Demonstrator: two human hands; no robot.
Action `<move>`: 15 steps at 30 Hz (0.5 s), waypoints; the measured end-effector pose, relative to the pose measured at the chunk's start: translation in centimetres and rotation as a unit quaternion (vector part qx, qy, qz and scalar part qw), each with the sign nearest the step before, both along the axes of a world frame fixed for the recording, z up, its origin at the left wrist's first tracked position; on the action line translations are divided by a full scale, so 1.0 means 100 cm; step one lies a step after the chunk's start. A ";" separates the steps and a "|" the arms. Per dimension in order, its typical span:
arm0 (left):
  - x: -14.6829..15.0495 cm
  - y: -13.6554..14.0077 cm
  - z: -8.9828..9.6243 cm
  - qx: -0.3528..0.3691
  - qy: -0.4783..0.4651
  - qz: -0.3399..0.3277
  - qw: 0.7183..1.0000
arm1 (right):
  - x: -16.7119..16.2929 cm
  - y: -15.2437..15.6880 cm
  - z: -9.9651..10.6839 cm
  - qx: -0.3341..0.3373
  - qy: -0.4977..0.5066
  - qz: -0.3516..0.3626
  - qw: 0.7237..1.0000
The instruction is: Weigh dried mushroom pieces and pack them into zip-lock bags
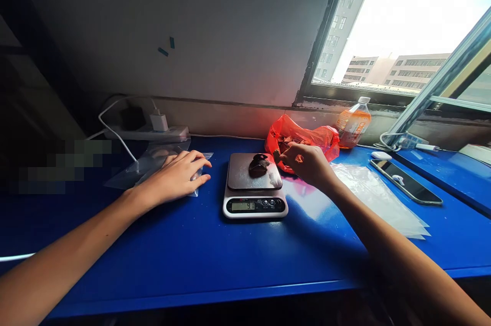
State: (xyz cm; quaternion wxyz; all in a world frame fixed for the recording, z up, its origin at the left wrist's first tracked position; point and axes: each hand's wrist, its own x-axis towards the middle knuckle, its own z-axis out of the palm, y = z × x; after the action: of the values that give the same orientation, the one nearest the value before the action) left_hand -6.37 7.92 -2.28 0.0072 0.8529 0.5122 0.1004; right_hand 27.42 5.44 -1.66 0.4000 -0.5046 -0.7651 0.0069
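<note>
A kitchen scale [255, 211] with a lit display stands in the middle of the blue table. Several dark, flat pieces [258, 167] lie heaped on its metal plate. My right hand [307, 162] is closed in a pinch beside the plate, in front of the red plastic bag [326, 137]. At its fingertips is a small brown piece [276, 155], too small to name exactly. More brown pieces [287, 142] show inside the red bag. My left hand [180, 175] rests with spread fingers on clear plastic bags [195, 190] left of the scale, holding nothing.
Flat clear bags [372, 198] lie stacked at the right, near a phone [408, 183] and white earbuds case [381, 155]. A drink bottle [355, 121] stands by the window. At the back left is a power strip [176, 133] with a charger [158, 122] and cable.
</note>
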 end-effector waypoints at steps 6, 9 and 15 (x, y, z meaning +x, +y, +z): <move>0.000 -0.001 0.000 -0.001 -0.003 0.000 1.000 | -0.005 -0.003 -0.001 -0.003 0.028 0.044 0.999; 0.000 0.000 -0.001 0.000 -0.009 -0.003 1.000 | -0.003 -0.005 0.003 -0.035 0.086 0.046 0.995; -0.002 0.002 -0.004 0.009 0.007 -0.010 1.000 | 0.035 0.009 0.010 -0.033 0.275 0.001 0.961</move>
State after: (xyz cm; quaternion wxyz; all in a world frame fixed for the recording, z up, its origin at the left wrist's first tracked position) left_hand -6.58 8.09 -2.69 -0.0029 0.8589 0.5026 0.0986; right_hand 30.90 6.38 -0.64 0.5782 -0.4956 -0.6253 0.1706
